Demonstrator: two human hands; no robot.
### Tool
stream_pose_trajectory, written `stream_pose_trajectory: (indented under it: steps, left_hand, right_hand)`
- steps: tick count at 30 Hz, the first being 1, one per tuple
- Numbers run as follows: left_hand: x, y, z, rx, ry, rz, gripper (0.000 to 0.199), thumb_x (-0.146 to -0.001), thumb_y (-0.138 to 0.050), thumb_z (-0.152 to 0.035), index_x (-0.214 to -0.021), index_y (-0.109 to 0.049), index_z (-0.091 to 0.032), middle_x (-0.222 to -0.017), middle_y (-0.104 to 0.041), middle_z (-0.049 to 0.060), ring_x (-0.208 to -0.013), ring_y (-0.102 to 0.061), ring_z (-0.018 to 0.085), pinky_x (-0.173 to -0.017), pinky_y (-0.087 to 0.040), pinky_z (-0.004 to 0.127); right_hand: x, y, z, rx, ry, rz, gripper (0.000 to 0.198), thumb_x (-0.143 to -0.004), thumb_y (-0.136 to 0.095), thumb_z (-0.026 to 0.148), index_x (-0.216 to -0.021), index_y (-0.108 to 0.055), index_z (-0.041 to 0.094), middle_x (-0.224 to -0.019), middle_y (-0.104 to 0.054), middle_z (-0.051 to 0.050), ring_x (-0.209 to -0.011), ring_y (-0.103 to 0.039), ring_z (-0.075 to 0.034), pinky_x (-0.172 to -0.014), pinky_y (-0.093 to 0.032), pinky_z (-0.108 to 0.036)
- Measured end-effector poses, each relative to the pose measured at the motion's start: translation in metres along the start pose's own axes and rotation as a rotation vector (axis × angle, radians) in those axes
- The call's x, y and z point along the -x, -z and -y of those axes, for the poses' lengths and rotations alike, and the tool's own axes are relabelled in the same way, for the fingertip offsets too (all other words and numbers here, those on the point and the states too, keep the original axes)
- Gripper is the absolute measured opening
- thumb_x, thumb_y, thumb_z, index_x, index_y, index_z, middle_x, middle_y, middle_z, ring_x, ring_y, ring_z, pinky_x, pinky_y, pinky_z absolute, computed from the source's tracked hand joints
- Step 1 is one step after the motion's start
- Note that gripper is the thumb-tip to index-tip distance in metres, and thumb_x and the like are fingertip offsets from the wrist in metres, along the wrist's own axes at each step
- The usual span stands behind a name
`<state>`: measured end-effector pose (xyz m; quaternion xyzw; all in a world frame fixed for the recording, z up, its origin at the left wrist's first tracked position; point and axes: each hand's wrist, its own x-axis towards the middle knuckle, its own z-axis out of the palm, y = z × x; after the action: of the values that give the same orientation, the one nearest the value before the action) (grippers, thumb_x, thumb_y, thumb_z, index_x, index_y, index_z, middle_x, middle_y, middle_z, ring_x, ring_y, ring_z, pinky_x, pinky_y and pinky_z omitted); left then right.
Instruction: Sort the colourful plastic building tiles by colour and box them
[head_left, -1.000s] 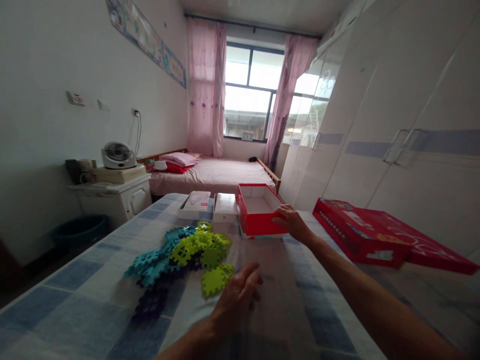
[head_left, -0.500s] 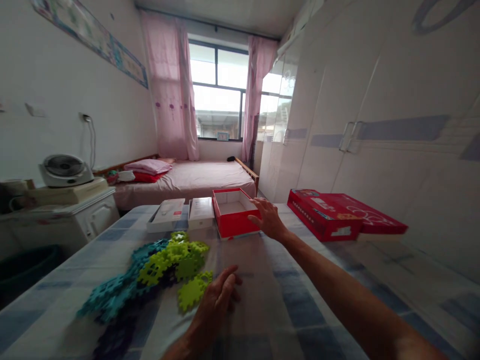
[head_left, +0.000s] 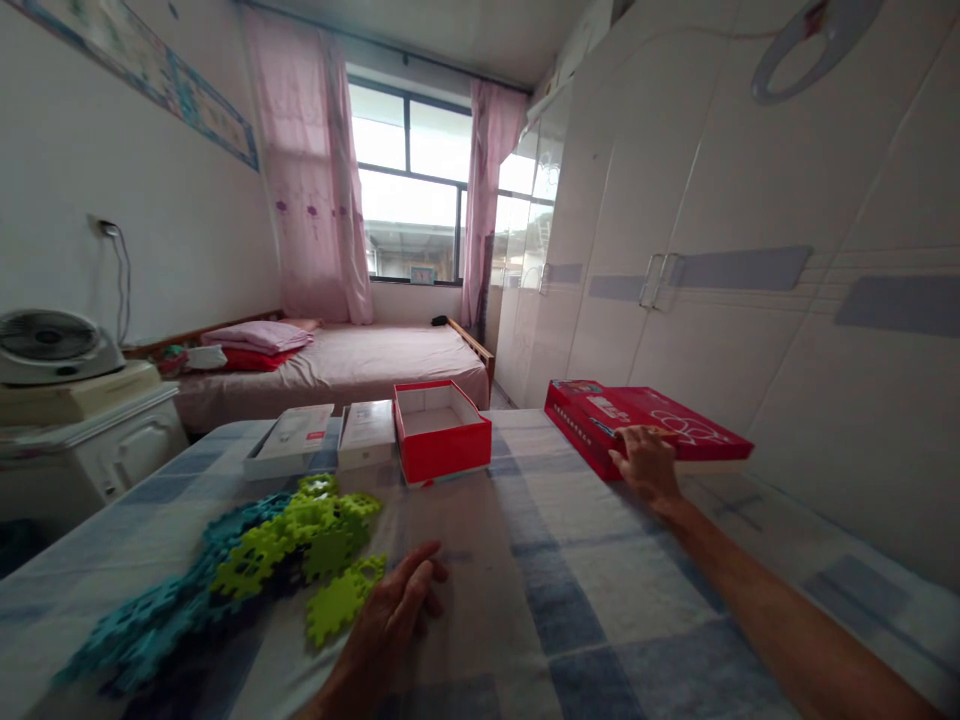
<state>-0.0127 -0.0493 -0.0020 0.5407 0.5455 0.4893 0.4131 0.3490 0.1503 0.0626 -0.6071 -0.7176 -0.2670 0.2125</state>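
My right hand (head_left: 649, 462) reaches across to the printed red box (head_left: 585, 425) on the right. Its fingers lie over the near top edge, thumb apart at the front; no firm grip shows. My left hand (head_left: 401, 598) rests on its side on the table, fingers loosely stretched and holding nothing. Just left of it lies a lime green toothed plastic piece (head_left: 334, 605). Beyond are a heap of more lime pieces (head_left: 326, 545), teal pieces (head_left: 161, 615) and dark ones partly hidden beneath. An open red box (head_left: 444, 448) stands upright farther back.
Two shallow white boxes, one on the left (head_left: 292, 440) and one beside the red box (head_left: 366, 435), stand along the table's far edge. A blue and white checked cloth (head_left: 562, 600) covers the table. Behind are a bed (head_left: 390, 355) and a wardrobe (head_left: 600, 260).
My right hand has left the open red box and moved right to the printed red box. My left hand stays beside the lime piece. The view has turned to the right.
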Motion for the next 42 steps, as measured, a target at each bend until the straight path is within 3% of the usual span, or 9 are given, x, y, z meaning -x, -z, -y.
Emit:
stream_pose_trajectory:
  steps: [4, 12, 18, 21, 26, 28, 31, 36, 42]
  left_hand:
    - [-0.003, 0.001, 0.004, 0.005, -0.01, 0.001, 0.063, -0.082, -0.042, -0.062, -0.117, -0.056, -0.012, -0.091, -0.064, 0.009, -0.065, -0.058, 0.015, -0.052, -0.046, 0.025]
    - [0.003, -0.002, -0.002, -0.031, -0.035, 0.005, 0.053, -0.089, -0.035, -0.049, -0.121, -0.052, -0.011, -0.093, -0.064, 0.008, -0.066, -0.058, 0.013, -0.054, -0.045, 0.023]
    - [0.006, 0.002, -0.01, -0.206, -0.076, -0.072, 0.043, -0.089, -0.037, -0.042, -0.112, -0.061, -0.015, -0.086, -0.068, 0.006, -0.071, -0.062, 0.016, -0.067, -0.046, 0.026]
    - [0.006, 0.007, -0.013, -0.334, -0.083, -0.183, 0.039, -0.089, -0.039, -0.039, -0.111, -0.063, -0.018, -0.096, -0.07, 0.007, -0.087, -0.064, 0.02, -0.077, -0.045, 0.028]
    - [0.006, 0.013, -0.014, -0.426, -0.12, -0.249, 0.034, -0.086, -0.044, -0.035, -0.11, -0.063, -0.021, -0.109, -0.067, 0.006, -0.101, -0.061, 0.021, -0.088, -0.043, 0.03]
    - [0.007, 0.014, -0.014, -0.444, -0.148, -0.224, 0.033, -0.085, -0.045, -0.033, -0.111, -0.061, -0.02, -0.106, -0.068, 0.006, -0.101, -0.06, 0.021, -0.089, -0.044, 0.031]
    - [0.011, 0.012, -0.018, -0.492, -0.22, -0.168, 0.033, -0.085, -0.044, -0.029, -0.113, -0.059, -0.018, -0.104, -0.067, 0.008, -0.099, -0.06, 0.021, -0.089, -0.046, 0.034]
    - [0.026, -0.009, -0.041, -0.64, -0.379, 0.017, 0.034, -0.084, -0.042, -0.021, -0.114, -0.058, -0.02, -0.115, -0.061, 0.009, -0.107, -0.056, 0.023, -0.094, -0.043, 0.038]
    - [0.03, -0.067, -0.084, -0.744, -0.65, 0.326, 0.046, -0.081, -0.046, -0.015, -0.126, -0.048, -0.019, -0.135, -0.047, 0.009, -0.12, -0.047, 0.024, -0.101, -0.041, 0.038]
  right_hand:
    - [-0.011, 0.007, 0.014, 0.049, 0.038, 0.019, 0.021, -0.082, -0.051, 0.021, -0.101, -0.059, 0.015, -0.102, -0.059, -0.013, -0.097, -0.052, -0.025, -0.083, -0.038, -0.04]
    - [-0.019, 0.005, 0.03, 0.125, -0.152, -0.036, 0.022, -0.078, -0.051, 0.021, -0.089, -0.062, 0.006, -0.09, -0.059, -0.021, -0.086, -0.056, -0.032, -0.069, -0.041, -0.045]
    - [-0.018, 0.01, 0.026, 0.11, -0.021, -0.067, 0.024, -0.08, -0.045, 0.024, -0.074, -0.065, 0.013, -0.078, -0.06, -0.02, -0.073, -0.059, -0.03, -0.059, -0.039, -0.043]
    - [0.001, 0.032, 0.038, 0.115, 0.069, -0.027, 0.023, -0.082, -0.044, 0.029, -0.074, -0.062, 0.016, -0.08, -0.061, -0.017, -0.074, -0.06, -0.03, -0.057, -0.039, -0.041]
    - [0.05, 0.098, 0.074, 0.025, 0.14, 0.144, 0.023, -0.083, -0.046, 0.032, -0.071, -0.059, 0.018, -0.079, -0.062, -0.01, -0.074, -0.06, -0.025, -0.062, -0.043, -0.039]
    - [0.062, 0.121, 0.08, -0.103, 0.184, 0.201, 0.027, -0.086, -0.042, 0.036, -0.074, -0.06, 0.019, -0.081, -0.062, -0.007, -0.073, -0.06, -0.022, -0.067, -0.044, -0.038]
    - [0.066, 0.136, 0.068, -0.182, 0.155, 0.138, 0.034, -0.089, -0.038, 0.042, -0.091, -0.062, 0.019, -0.096, -0.063, -0.008, -0.087, -0.059, -0.023, -0.077, -0.045, -0.041]
    - [0.055, 0.116, 0.035, -0.211, 0.035, 0.206, 0.05, -0.083, -0.044, 0.05, -0.117, -0.055, 0.015, -0.121, -0.055, -0.015, -0.111, -0.051, -0.03, -0.085, -0.044, -0.045]
    - [0.039, 0.106, 0.062, -0.364, 0.146, 0.489, 0.052, -0.081, -0.047, 0.041, -0.127, -0.05, 0.018, -0.14, -0.04, -0.012, -0.13, -0.033, -0.027, -0.103, -0.03, -0.042]
